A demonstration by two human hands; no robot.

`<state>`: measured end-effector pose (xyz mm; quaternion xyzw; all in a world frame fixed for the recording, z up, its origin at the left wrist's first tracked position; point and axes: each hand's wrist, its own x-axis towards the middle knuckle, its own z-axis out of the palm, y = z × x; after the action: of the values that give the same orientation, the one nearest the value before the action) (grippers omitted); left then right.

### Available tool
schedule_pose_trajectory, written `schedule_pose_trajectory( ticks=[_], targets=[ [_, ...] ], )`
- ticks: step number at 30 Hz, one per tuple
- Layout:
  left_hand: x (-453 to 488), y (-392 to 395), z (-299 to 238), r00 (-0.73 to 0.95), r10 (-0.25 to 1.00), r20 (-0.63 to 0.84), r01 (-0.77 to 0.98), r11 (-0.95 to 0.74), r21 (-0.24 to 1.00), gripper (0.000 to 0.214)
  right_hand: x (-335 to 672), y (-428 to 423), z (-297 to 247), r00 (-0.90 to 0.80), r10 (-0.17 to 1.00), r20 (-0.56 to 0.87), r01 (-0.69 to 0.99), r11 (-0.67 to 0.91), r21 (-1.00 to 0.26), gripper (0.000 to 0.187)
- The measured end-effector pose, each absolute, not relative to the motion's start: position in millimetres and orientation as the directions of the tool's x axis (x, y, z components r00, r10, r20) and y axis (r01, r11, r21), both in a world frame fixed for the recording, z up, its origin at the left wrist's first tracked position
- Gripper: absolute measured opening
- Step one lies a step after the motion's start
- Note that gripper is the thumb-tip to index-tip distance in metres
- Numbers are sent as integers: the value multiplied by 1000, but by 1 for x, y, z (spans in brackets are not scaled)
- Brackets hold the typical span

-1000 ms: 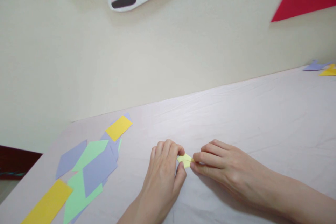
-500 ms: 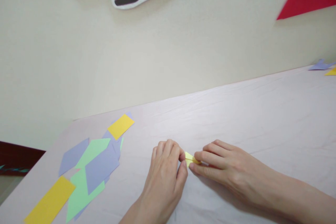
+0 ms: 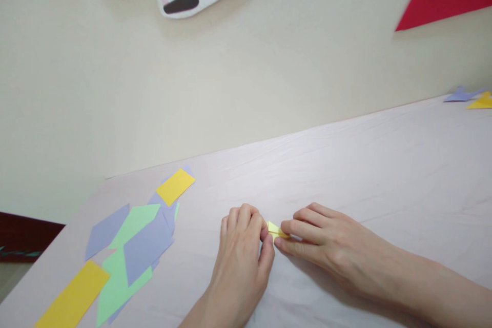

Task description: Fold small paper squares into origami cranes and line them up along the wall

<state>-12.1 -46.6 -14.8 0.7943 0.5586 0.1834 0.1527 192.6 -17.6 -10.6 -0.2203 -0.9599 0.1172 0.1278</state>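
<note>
A small folded piece of yellow paper point(image 3: 273, 230) lies on the pale table between my two hands. My left hand point(image 3: 243, 253) is curled at its left end, with thumb and forefinger closed on the paper. From the right, my right hand point(image 3: 326, 238) holds the other end between thumb and fingertips. A crease line runs along the part that shows. Both ends of the paper are hidden under my fingers.
Loose purple, green and yellow paper sheets point(image 3: 148, 253) overlap on the table's left side. Folded purple point(image 3: 460, 95) and yellow point(image 3: 482, 101) paper shapes stand at the far right edge, by the wall point(image 3: 246, 77). Red and white decorations hang on that wall.
The view has shifted slightly, so the wall decorations and far paper shapes sit a little further left. Both hands keep nearly the same hold on the yellow paper.
</note>
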Motion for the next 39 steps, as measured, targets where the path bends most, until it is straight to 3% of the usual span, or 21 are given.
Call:
schedule_pose_trajectory(
  ticks=[6, 9, 12, 14, 18, 23, 31, 39],
  targets=[
    [-13, -48, -16, 279, 949, 148, 823, -316, 472, 14, 193, -18, -11, -853, 475, 215, 397, 859, -322, 31],
    [-12, -49, -13, 299, 944, 139, 809, -329, 488, 18, 192, -18, -10, -786, 565, 253, 399, 775, -489, 27],
    [-10, -49, -11, 313, 944, 99, 814, -321, 484, 19, 186, -16, -9, -633, 740, 229, 417, 574, -705, 26],
    [-9, -49, -11, 302, 949, 90, 817, -307, 487, 19, 179, -16, -8, -528, 829, 182, 459, 459, -761, 20],
    [-8, -50, -12, 295, 951, 91, 817, -300, 493, 19, 161, -19, -8, -457, 881, 122, 566, 393, -725, 10],
    [-7, -50, -12, 291, 953, 81, 820, -292, 493, 17, 148, -20, -12, -416, 903, 113, 633, 376, -677, 15],
    [-7, -49, -13, 293, 952, 91, 824, -299, 481, 17, 152, -20, -11, -455, 884, 107, 623, 401, -671, 21],
    [-6, -51, -12, 281, 955, 94, 830, -291, 476, 20, 163, -18, -14, -482, 866, 133, 575, 428, -697, 41]
  ],
)
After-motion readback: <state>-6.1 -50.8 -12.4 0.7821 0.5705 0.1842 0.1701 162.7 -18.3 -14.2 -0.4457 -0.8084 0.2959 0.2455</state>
